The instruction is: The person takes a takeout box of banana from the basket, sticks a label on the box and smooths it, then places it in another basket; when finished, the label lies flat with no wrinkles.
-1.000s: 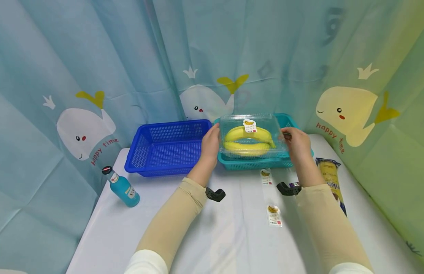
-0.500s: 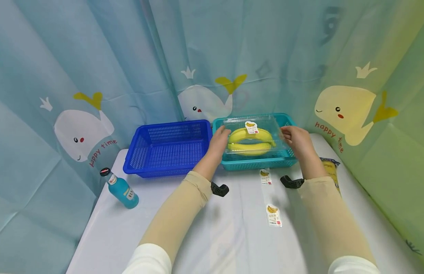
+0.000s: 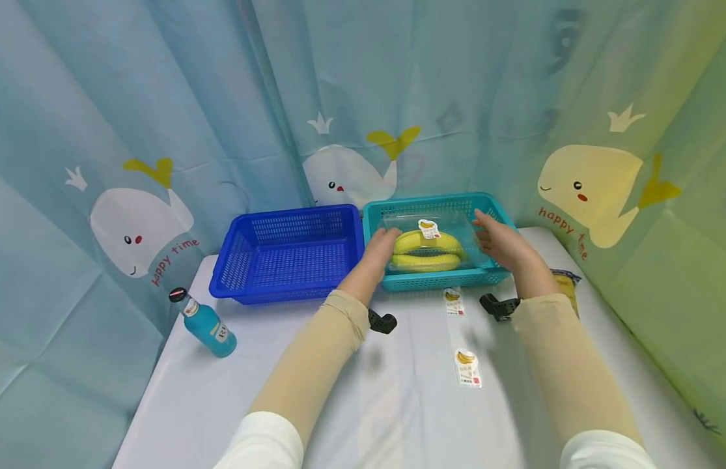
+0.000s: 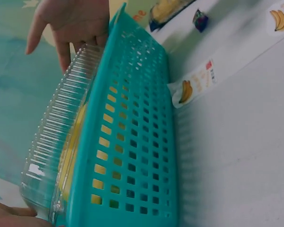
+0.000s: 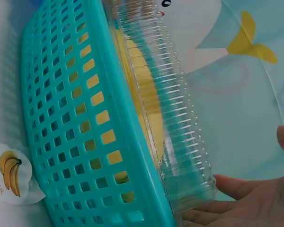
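A clear plastic box (image 3: pixel 456 225) with a banana sticker (image 3: pixel 429 228) on its lid holds yellow bananas (image 3: pixel 426 262). It sits in the teal basket (image 3: pixel 445 280), its ribbed lid rising above the rim in both wrist views. My left hand (image 3: pixel 377 257) is at the box's left end, fingers extended along it. At the other end my right hand (image 3: pixel 503 244) is spread with thumb and fingers apart; in the right wrist view its fingers (image 5: pixel 227 185) lie right at the box's corner. Neither hand grips the box.
A blue basket (image 3: pixel 292 260) stands left of the teal one. A bottle of blue drink (image 3: pixel 209 327) is at the table's left. Two banana stickers (image 3: pixel 468 368) lie in front. A yellow snack packet (image 3: pixel 566 286) is partly hidden behind the right arm. A curtain (image 3: pixel 222 98) hangs behind.
The box of bananas has gone down into the teal basket and been let go. My right hand has released its end and spread its fingers; the left hand has shifted slightly right.
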Available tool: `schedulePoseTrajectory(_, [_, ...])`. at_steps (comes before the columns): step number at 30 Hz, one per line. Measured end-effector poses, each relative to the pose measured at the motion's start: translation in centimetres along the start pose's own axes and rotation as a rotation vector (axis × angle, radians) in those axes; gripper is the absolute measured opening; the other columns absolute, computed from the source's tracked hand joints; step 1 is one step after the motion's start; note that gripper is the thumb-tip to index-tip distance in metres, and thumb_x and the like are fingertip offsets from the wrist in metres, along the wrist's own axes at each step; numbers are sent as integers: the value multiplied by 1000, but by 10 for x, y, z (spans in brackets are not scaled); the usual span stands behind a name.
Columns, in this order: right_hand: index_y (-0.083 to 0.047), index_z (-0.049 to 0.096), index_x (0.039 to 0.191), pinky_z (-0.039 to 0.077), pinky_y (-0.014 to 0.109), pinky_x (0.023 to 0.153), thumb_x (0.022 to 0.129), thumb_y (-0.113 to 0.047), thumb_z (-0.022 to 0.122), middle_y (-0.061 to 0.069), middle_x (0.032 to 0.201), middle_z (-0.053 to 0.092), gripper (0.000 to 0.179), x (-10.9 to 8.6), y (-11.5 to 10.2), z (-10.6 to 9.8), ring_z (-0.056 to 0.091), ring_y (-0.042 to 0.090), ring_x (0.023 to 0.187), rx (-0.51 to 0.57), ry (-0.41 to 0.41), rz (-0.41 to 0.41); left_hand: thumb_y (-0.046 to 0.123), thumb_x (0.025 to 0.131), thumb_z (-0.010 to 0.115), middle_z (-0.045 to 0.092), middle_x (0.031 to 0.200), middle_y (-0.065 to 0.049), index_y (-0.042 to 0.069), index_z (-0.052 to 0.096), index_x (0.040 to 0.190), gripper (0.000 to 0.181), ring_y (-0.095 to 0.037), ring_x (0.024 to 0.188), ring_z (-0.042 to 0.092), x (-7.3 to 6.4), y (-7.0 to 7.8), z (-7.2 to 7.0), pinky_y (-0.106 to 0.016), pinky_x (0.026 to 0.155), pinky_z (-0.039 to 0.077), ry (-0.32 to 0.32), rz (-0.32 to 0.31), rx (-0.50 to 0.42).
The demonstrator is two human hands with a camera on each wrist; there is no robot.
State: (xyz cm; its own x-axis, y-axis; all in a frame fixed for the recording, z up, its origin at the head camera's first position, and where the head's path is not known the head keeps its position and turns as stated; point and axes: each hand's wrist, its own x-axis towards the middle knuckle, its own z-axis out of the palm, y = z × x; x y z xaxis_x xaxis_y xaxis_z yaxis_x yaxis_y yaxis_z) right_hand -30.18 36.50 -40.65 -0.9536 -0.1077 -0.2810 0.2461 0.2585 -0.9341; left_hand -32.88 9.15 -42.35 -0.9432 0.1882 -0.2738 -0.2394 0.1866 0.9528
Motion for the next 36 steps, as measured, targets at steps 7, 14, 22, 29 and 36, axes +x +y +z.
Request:
schedulePoseTrajectory(7, [-10, -8, 159, -4, 51, 125, 93, -75, 28, 18, 164, -16, 99, 5, 1, 1, -15, 38, 152, 66, -16, 4, 42, 95, 50, 12, 167, -11, 12, 22, 158, 75, -32, 153, 15, 4, -5, 10, -53, 121, 24, 69, 0, 28])
schedulePoseTrajectory(14, [-9, -6, 159, -6, 51, 125, 94, -74, 25, 18, 164, -15, 97, 8, 4, 7, -15, 39, 151, 97, 28, -4, 41, 96, 50, 9, 167, -9, 14, 20, 159, 75, -32, 153, 15, 8, -6, 12, -53, 121, 26, 69, -33, 42])
schedulePoseTrajectory(22, [-9, -5, 159, -7, 53, 124, 94, -74, 26, 14, 165, -15, 96, 13, 10, 9, -16, 37, 152, 128, 22, 26, 39, 97, 50, 16, 166, -9, 12, 15, 160, 77, -31, 152, 18, 15, -6, 12, -51, 122, 25, 43, -57, 55])
schedulePoseTrajectory(29, [-8, -6, 159, -8, 64, 120, 92, -77, 25, 11, 166, -15, 101, 16, 14, 8, -16, 39, 151, 83, 8, 52, 40, 98, 48, 14, 167, -9, 10, 11, 160, 78, -30, 152, 18, 19, -5, 13, -49, 122, 25, 18, -106, 98])
schedulePoseTrajectory(36, [-7, -3, 159, -7, 68, 118, 90, -80, 27, 11, 167, -10, 105, 18, 16, 11, -14, 39, 152, 22, 62, 72, 44, 100, 46, 13, 167, -8, 10, 12, 160, 77, -31, 153, 17, 21, -6, 15, -49, 123, 23, 9, -83, 120])
